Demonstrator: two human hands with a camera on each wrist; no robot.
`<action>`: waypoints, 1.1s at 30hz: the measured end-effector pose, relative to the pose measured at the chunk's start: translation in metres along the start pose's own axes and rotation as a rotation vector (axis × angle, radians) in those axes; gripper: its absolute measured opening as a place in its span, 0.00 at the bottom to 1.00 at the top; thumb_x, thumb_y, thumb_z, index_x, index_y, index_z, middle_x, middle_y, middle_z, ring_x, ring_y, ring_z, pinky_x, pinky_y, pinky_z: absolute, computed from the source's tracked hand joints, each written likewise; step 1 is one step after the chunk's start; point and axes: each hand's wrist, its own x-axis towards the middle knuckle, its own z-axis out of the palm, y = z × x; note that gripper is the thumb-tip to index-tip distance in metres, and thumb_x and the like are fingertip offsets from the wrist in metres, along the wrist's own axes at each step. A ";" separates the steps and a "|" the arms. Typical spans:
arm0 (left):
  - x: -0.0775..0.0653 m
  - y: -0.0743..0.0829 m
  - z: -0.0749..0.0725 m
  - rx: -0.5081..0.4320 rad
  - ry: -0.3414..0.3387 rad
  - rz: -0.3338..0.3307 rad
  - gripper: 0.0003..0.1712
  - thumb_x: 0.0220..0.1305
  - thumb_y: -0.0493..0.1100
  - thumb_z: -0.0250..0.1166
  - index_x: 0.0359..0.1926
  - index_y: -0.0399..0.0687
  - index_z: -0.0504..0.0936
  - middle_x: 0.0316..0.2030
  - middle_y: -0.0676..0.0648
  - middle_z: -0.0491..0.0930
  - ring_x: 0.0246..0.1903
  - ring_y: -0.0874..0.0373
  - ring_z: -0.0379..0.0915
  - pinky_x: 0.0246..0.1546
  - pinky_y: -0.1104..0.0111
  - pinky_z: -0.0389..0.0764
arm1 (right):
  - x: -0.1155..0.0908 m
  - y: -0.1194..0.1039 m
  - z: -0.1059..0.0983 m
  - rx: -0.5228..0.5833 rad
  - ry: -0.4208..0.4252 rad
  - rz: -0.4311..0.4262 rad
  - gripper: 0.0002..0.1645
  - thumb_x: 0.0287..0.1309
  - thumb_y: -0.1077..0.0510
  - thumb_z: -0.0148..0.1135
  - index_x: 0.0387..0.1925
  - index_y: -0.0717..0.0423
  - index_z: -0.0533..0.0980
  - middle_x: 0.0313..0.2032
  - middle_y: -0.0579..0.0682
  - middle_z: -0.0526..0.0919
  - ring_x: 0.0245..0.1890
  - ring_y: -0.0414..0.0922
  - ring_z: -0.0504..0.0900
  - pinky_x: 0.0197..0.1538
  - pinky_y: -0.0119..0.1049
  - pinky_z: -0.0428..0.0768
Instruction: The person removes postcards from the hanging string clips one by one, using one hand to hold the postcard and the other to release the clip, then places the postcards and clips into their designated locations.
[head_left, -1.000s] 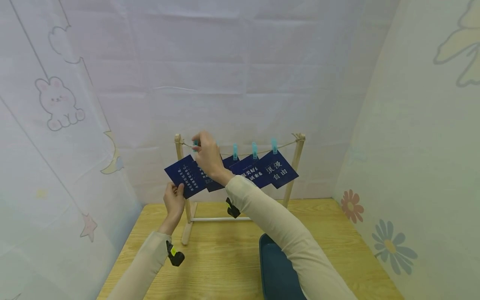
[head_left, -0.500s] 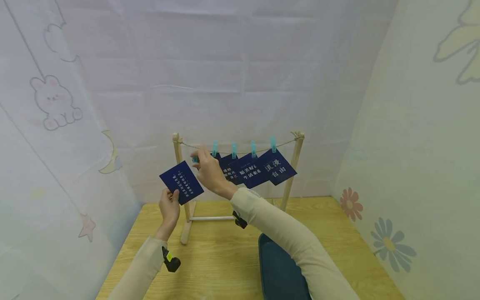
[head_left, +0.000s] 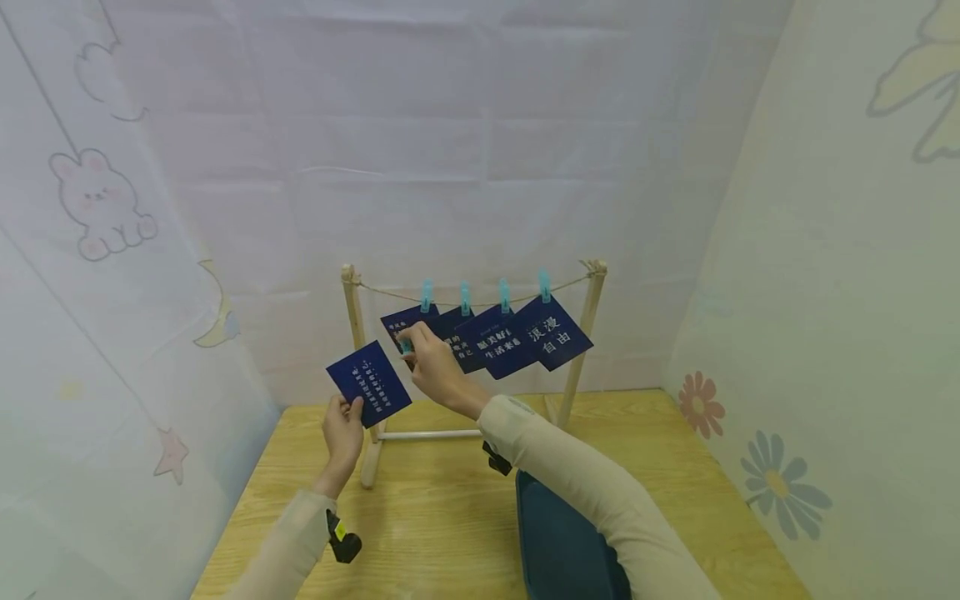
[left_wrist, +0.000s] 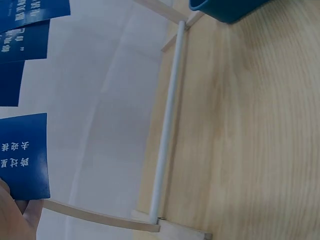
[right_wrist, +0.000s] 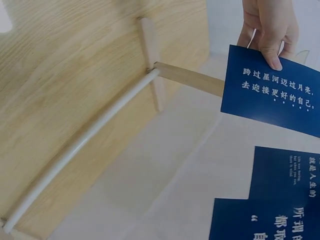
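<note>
Both hands have drawn down from the cord [head_left: 382, 291]: the right hand [head_left: 441, 371], which was up at its left end, now sits lower, and the card [head_left: 369, 383] in the left hand [head_left: 343, 429] hangs apart from it. Thumb and fingers of the right hand pinch a loose teal clip [head_left: 406, 343]. Left thumb lies across the card's front, fingers behind, pinching it by its lower edge; the card tilts up and to the right of that grip.

Above and right of the right hand's grip, 4 hung cards [head_left: 551, 333] overlap under 4 pegs [head_left: 505, 296] on the cord; the leftmost is partly behind that hand, and whether they touch I cannot tell. Nearer the person and right of both grips is the tray [head_left: 551, 533], partly under the right sleeve [head_left: 577, 467].

Step in hand, I judge: taking down 1 card, now unclipped. Next seems to call for laying card and clip aside, perhaps in the tray, while keeping the right hand from snagging the leftmost hung card.
</note>
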 end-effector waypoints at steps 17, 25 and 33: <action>-0.037 -0.023 0.011 -0.021 -0.097 -0.056 0.09 0.63 0.37 0.52 0.39 0.33 0.69 0.34 0.35 0.76 0.34 0.43 0.76 0.33 0.57 0.78 | -0.045 0.022 -0.004 -0.065 -0.109 -0.015 0.24 0.44 0.78 0.52 0.46 0.62 0.68 0.39 0.50 0.70 0.37 0.38 0.77 0.37 0.16 0.72; -0.051 -0.040 0.014 -0.049 -0.132 -0.063 0.08 0.63 0.36 0.53 0.38 0.33 0.70 0.34 0.34 0.77 0.35 0.41 0.76 0.31 0.57 0.79 | -0.069 0.035 -0.002 -0.096 -0.156 0.000 0.27 0.42 0.77 0.54 0.48 0.59 0.67 0.38 0.48 0.70 0.36 0.38 0.76 0.31 0.17 0.71; -0.064 -0.049 0.012 -0.030 -0.231 -0.118 0.08 0.63 0.36 0.53 0.39 0.33 0.70 0.34 0.36 0.77 0.36 0.42 0.76 0.33 0.57 0.79 | -0.091 0.050 -0.002 -0.172 -0.182 0.007 0.24 0.45 0.73 0.59 0.46 0.59 0.69 0.38 0.47 0.71 0.33 0.38 0.73 0.33 0.25 0.74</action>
